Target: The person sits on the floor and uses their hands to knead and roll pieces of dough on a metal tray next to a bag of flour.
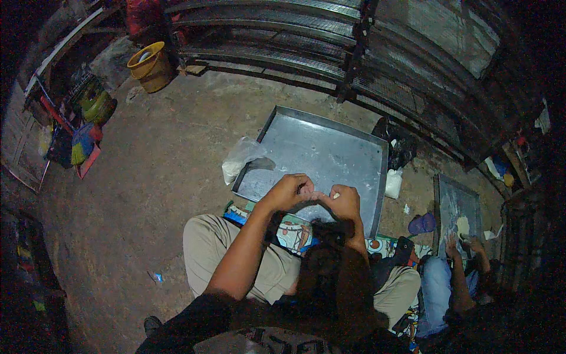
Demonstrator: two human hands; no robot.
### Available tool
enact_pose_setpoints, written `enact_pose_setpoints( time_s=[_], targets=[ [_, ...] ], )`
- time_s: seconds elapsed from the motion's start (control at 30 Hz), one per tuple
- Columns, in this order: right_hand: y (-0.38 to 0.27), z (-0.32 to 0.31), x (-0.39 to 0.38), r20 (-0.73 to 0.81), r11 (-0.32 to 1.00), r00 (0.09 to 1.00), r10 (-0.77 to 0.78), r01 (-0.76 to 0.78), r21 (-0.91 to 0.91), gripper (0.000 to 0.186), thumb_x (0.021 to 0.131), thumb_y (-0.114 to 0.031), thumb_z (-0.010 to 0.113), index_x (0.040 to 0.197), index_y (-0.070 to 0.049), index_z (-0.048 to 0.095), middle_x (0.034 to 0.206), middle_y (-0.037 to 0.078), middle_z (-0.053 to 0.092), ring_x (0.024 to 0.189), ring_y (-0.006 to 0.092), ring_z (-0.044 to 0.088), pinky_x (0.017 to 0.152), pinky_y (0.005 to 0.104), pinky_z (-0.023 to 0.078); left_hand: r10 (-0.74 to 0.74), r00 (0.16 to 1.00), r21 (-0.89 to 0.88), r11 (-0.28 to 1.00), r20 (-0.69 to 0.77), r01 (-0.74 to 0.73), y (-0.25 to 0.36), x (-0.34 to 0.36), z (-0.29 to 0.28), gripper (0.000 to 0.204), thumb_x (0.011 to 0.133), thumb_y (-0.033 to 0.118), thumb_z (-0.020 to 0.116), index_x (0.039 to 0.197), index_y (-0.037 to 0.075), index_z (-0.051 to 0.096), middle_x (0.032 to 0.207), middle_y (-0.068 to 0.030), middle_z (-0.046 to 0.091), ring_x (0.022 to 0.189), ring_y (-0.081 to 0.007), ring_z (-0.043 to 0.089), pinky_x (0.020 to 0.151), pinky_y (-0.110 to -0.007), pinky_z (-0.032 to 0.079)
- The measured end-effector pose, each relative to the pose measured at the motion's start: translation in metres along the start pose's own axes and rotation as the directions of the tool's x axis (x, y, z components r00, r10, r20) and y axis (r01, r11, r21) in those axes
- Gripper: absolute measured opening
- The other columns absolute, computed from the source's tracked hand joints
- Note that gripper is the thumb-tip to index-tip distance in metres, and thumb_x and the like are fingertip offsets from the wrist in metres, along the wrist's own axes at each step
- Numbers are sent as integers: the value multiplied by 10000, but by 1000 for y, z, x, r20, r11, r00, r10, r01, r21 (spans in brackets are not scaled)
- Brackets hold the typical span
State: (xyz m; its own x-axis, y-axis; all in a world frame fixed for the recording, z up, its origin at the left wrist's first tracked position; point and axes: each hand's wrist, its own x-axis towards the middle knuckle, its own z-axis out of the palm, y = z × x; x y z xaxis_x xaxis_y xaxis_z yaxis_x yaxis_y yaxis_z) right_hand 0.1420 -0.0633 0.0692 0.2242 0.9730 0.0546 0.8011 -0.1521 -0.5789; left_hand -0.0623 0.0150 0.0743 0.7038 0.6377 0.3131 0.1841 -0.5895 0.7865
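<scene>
**A:** Where are the two hands?

**B:** Both are raised together over the near edge of a large grey metal tray (330, 150) that lies flat on the dirt floor (147, 194). The left hand (289, 192) and the right hand (344, 202) meet at the fingertips, knuckles up.

**A:** What is in the grip?

**B:** The fingers of each hand are curled in tight, pinched toward one another around a small pale piece (336, 194) that shows just at the right hand's fingertips. It is too small to say what it is, and I cannot tell whether the left hand's grip has hold of it too or only touches it.

**A:** So where does that piece sit?

**B:** Between the two hands, above the tray's near rim, not resting on the tray.

**A:** What lies about them?

**B:** A clear plastic bag (242, 158) with something white in it leans on the tray's left edge. A small white packet (393, 183) stands just beside the right edge, with a black bag (401, 144) behind it. The person sits with knees in beige trousers (206, 242) on a patterned mat (295, 233).

**A:** Anyone else?

**B:** To the right another person in blue jeans (436, 283) reaches a hand (453, 243) onto a second tray (457, 203); a purple sandal (422, 224) lies between the trays. Far back on the left stands a yellow bucket (151, 66), below wire racks (271, 41)
</scene>
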Motion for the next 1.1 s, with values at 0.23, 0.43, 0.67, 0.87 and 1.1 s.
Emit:
enact_pose_setpoints(
  time_s=[0.23, 0.43, 0.67, 0.87, 1.1],
  targets=[
    [1, 1, 0, 3, 1000, 1000, 8, -8, 25, 601, 663, -619, 764, 600, -42, 612, 633, 154, 634, 598, 322, 626, 591, 429, 482, -41, 998, -61, 997, 41, 44, -2, -1, 0, 266, 811, 252, 727, 900, 16, 645, 822, -111, 637, 781, -235, 603, 730, -351, 480],
    [7, 18, 3, -58, 969, 998, 3, 11, 247, 463, 724, -408, 795, 584, -24, 578, 547, 111, 563, 524, 204, 529, 534, 365, 432, -47, 996, -163, 986, -79, 34, 5, -2, 4, 238, 840, 230, 708, 886, 12, 625, 776, -84, 599, 716, -175, 556, 671, -313, 458],
    [7, 40, 2, -108, 878, 994, 27, 28, 478, 410, 816, -293, 741, 583, -15, 552, 513, 71, 511, 521, 120, 449, 508, 340, 394, -64, 982, -230, 973, -179, 22, 1, 0, 15, 219, 859, 222, 708, 903, 27, 619, 781, -40, 601, 726, -115, 546, 674, -281, 453],
    [-2, 72, 0, 81, 616, 968, 237, -214, 758, 549, 931, -485, 583, 611, -39, 575, 564, 6, 528, 554, 103, 475, 553, 288, 382, -229, 966, -543, 830, -120, 129, 3, 0, 25, 187, 908, 211, 670, 943, 31, 630, 830, -10, 626, 820, -98, 564, 756, -278, 470],
    [-24, 67, 3, 125, 498, 932, 340, -291, 817, 564, 926, -498, 594, 551, -82, 524, 544, -1, 492, 483, 104, 438, 501, 252, 331, -356, 917, -700, 701, -178, 136, -17, 2, 30, 179, 963, 138, 575, 972, -19, 662, 836, -29, 635, 738, -102, 572, 688, -255, 482]
  ],
)
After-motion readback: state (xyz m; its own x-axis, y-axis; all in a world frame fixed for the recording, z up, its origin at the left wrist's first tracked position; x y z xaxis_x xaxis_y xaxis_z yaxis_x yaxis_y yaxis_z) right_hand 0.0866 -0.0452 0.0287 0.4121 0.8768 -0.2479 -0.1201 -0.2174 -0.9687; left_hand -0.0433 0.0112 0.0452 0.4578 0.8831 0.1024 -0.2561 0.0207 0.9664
